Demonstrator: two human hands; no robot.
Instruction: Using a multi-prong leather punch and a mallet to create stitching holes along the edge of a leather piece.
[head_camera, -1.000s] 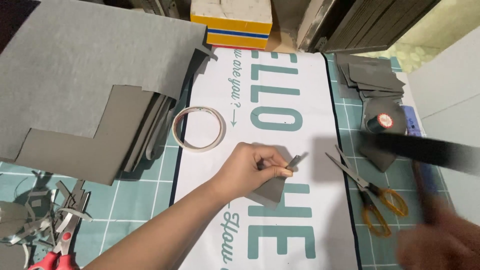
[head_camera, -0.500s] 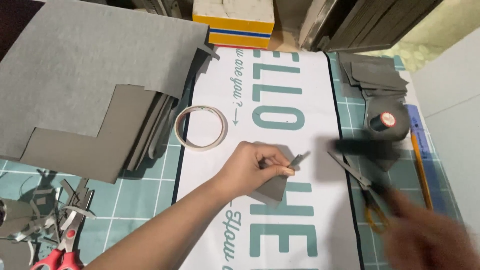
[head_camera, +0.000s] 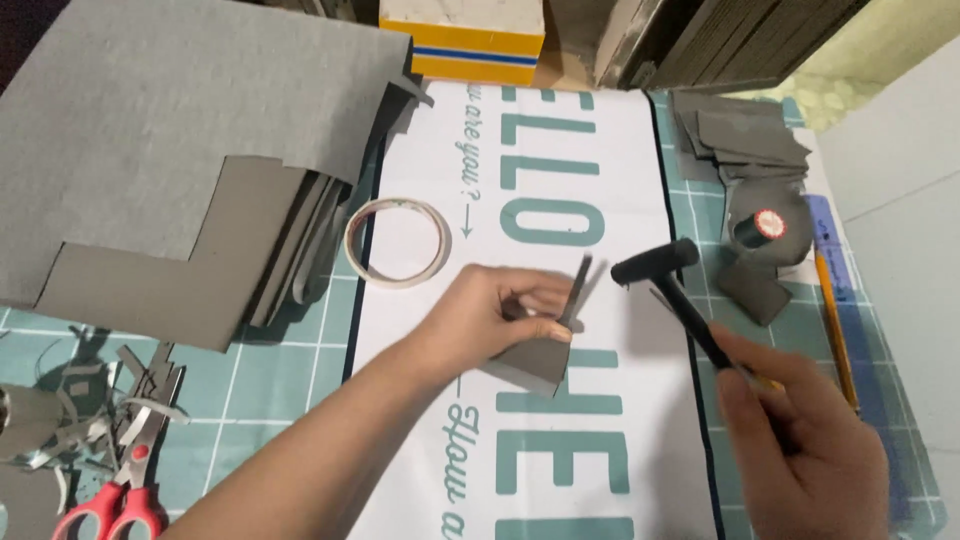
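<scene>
Punch (head_camera: 577, 290): thin, stiff metal, my left hand (head_camera: 500, 315) pinches it upright on the grey card (head_camera: 530, 355).
Hammer (head_camera: 655, 262): head-heavy, my right hand (head_camera: 800, 430) is closed round the handle end, right of the punch.

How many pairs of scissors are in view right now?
1: red-handled scissors at the lower left among grey offcuts. A second pair may be hidden behind the right hand, which holds the hammer.

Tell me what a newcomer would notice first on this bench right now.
Centre stage, the left hand pins a grey card piece to the white printed sheet and holds a thin metal punch upright on it. Just to its right, the right hand grips a black hammer, its head level with the punch's top. A tape roll lies left of the hands, and red-handled scissors sit at the lower left.
</scene>
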